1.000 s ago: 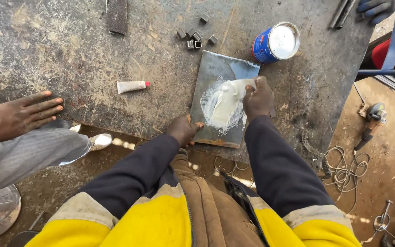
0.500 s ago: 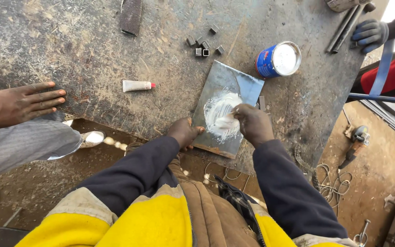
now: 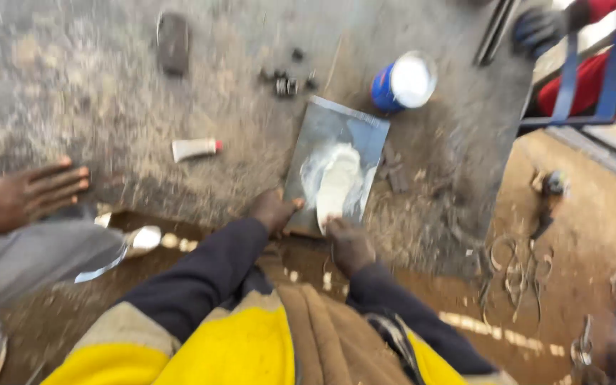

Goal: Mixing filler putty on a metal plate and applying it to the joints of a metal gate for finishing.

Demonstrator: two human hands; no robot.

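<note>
Your left hand (image 3: 274, 211) presses flat on the near edge of the grey metal plate (image 3: 336, 160), steadying it on the worktop (image 3: 73, 93); your right hand (image 3: 348, 239), fingers curled, drags white paste (image 3: 336, 182) toward 6 o'clock; the blue tin (image 3: 402, 82) sits at 1 o'clock, within reach.

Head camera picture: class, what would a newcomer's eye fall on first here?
The white paste smear on the grey metal plate at the bench's near edge, with the left hand at the plate's near corner and the right hand at the smear's near end. Behind the plate stands a blue tin; another person's hand rests far left.
</note>
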